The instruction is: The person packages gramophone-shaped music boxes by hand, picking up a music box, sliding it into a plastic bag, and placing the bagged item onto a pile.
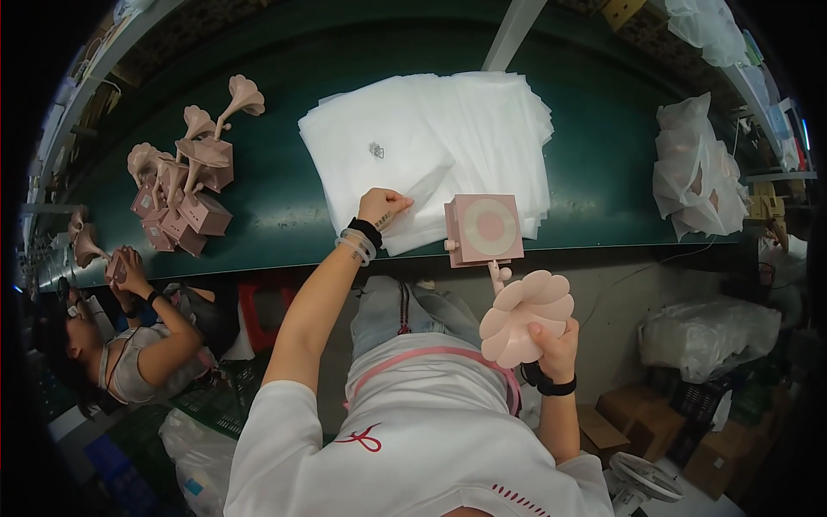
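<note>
My right hand (557, 349) grips a pink miniature gramophone by its flower-shaped horn (525, 312). Its square base (486, 227), topped with a pale round disc, hangs over the table's front edge, close to the white stack. Between the pinched fingers of my left hand (384, 208) is a lifted corner of the top white sheet (427, 184); whether it is a flat sheet or a bag I cannot tell. Beneath lies a broad stack of thin white sheets (500, 121). A small silvery piece (376, 151) rests on the stack, beyond my left hand.
Several pink gramophones (185, 194) are clustered on the green table (276, 172) at left. A co-worker (142, 345) there handles another gramophone (116, 267). A white plastic bag (699, 172) stands at the table's right end. Cardboard boxes (642, 418) and a wrapped bundle (711, 332) sit lower right.
</note>
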Motion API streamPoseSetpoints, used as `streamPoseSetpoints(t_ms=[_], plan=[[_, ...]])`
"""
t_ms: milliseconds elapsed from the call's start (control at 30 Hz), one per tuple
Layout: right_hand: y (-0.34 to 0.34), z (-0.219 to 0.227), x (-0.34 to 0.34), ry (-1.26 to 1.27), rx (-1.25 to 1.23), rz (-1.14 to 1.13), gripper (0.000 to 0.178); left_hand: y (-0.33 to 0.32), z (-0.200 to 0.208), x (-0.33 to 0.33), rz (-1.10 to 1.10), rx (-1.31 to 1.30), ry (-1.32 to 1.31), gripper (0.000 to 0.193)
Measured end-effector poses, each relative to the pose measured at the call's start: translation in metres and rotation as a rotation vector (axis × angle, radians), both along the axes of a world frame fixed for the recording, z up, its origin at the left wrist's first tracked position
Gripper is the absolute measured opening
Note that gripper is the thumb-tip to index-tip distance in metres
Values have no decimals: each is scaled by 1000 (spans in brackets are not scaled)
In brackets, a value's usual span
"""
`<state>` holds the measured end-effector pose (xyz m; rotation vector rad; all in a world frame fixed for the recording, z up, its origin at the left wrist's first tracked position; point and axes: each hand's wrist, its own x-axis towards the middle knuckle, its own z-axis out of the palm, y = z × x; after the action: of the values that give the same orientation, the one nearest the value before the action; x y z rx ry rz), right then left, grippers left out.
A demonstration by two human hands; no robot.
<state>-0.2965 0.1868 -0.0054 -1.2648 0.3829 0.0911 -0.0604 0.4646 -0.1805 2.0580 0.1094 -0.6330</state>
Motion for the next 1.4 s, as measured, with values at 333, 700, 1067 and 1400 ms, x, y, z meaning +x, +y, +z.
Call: streamPoseSetpoints(t_ms=[333, 700, 1067, 1400], plan=[[16, -6, 20, 11, -314, 310, 30, -13, -12, -11, -32, -125, -155, 27], [33, 7, 73, -171, -743, 860, 22, 21, 50, 9, 215, -177, -256, 14], [45, -15, 112, -55, -135, 343, 26, 28, 86, -15, 89, -103, -695, 8], [53, -10, 105, -70, -593, 778, 36, -8, 138, -45, -98, -451, -198, 14]])
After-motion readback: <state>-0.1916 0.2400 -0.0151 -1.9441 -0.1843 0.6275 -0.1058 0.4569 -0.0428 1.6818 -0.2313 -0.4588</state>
